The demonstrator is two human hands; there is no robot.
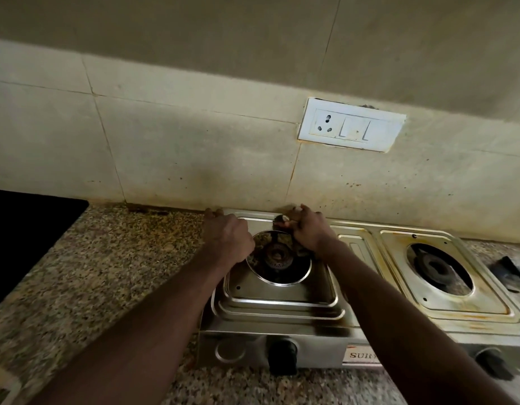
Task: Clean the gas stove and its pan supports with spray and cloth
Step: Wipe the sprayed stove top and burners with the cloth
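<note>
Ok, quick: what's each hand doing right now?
Left hand: grips the stainless steel gas stove's rear corner.
Right hand: grips a dark crumpled cloth.

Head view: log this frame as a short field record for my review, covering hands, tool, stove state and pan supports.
left hand: on rear left corner of gas stove, grip unclear
right hand: fingers curled round dark cloth, behind left burner
pan supports: none on either burner
right burner tray: brown stains
spray: not visible
</note>
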